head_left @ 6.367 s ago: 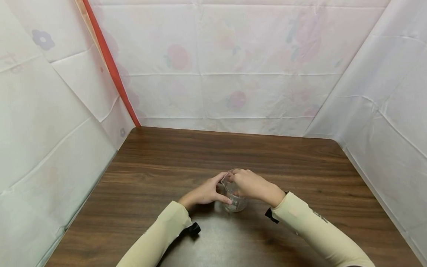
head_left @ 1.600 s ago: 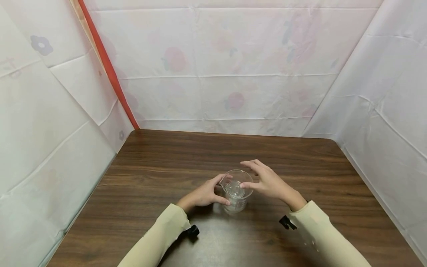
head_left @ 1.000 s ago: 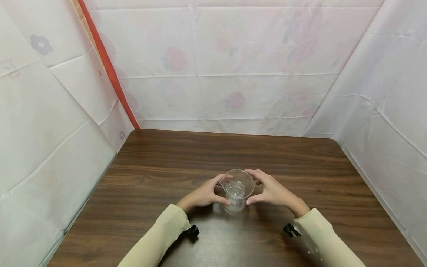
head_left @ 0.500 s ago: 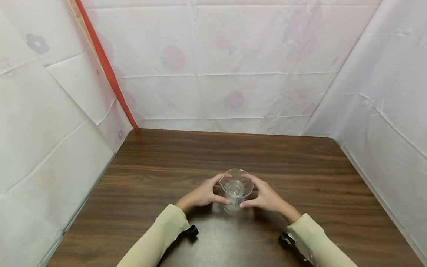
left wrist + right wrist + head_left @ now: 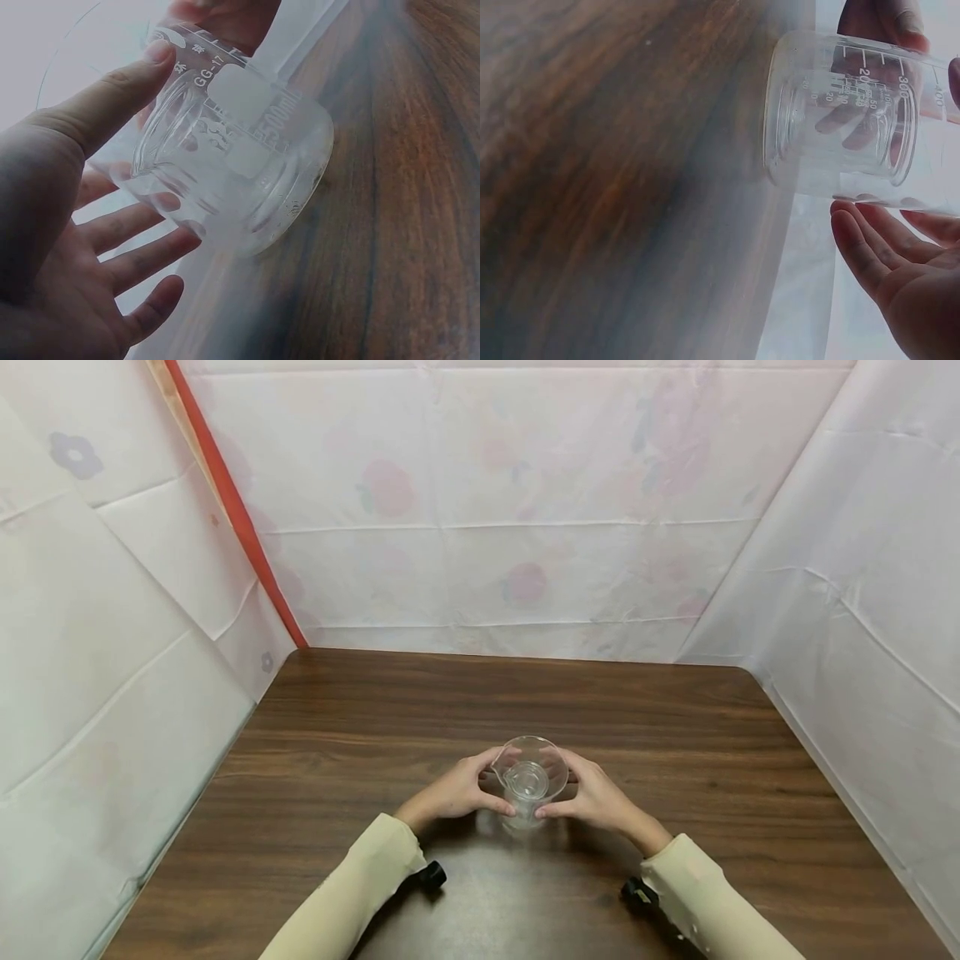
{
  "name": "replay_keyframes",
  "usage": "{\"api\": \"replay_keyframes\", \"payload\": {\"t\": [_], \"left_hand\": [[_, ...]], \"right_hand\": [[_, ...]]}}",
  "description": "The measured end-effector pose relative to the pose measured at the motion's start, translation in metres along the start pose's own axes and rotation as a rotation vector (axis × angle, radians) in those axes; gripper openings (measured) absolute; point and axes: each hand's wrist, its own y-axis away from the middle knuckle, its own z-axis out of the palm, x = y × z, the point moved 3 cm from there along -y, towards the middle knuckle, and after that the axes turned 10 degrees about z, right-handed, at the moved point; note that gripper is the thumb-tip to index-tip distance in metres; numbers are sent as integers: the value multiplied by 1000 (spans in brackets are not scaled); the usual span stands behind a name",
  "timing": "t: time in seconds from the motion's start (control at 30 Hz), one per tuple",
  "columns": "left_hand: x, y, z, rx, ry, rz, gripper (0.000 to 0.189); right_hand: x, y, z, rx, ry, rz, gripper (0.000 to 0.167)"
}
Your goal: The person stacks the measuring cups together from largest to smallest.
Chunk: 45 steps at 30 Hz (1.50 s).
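A large clear glass beaker (image 5: 525,817), marked 500 mL in the left wrist view, stands upright near the middle of the table. Nested inside it is a smaller glass beaker (image 5: 527,781), whose own graduations show in the right wrist view. My left hand (image 5: 459,791) holds the large beaker's left side, thumb in front and fingers behind. On the opposite side my right hand (image 5: 596,796) grips it the same way. In the right wrist view the right fingers (image 5: 889,240) lie along the glass wall. Both hands are on the outer beaker only.
The dark wood-grain table (image 5: 360,718) is bounded by white patterned cloth (image 5: 480,502) at the back and both sides. A red strip (image 5: 232,510) runs down the back left corner. Black wrist cameras hang under both cream sleeves (image 5: 375,868).
Earlier my right hand was inside the large beaker; it came out, leaving the smaller beaker within, then moved round to the right side and took hold. The left hand stayed in place.
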Motion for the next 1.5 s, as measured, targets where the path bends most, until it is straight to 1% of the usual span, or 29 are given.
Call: {"api": "replay_keyframes", "payload": {"t": [0.3,0.43,0.57,0.77,0.9,1.0,1.13,1.23,1.37,1.5], "left_hand": [[-2,-1,0,32,-7,-5,81],[-4,-4,-3,43,-26,2,80],[-7,-9,-9,47,-39,-2,80],[-14,-18,-17,47,-9,3,79],[-21,-25,-22,52,-16,-11,79],[-26,-31,-26,53,-10,-10,78],[-27,-35,-28,55,14,-7,78],[-28,-38,-28,51,19,-14,79],[-29,-41,-29,33,0,-31,80],[-31,-43,-31,29,-21,-46,81]], "right_hand": [[2,-3,-2,4,12,-7,81],[3,-9,-3,5,14,-11,82],[4,-19,-5,-11,7,-12,81],[7,-33,-9,-34,-31,15,80],[11,-43,-11,-49,-70,22,80],[15,-49,-11,-62,-126,36,81],[19,-53,-11,-75,-175,54,82],[21,-55,-12,-80,-191,68,84],[24,-56,-14,-82,-194,78,83],[25,-58,-14,-75,-167,77,82]]}}
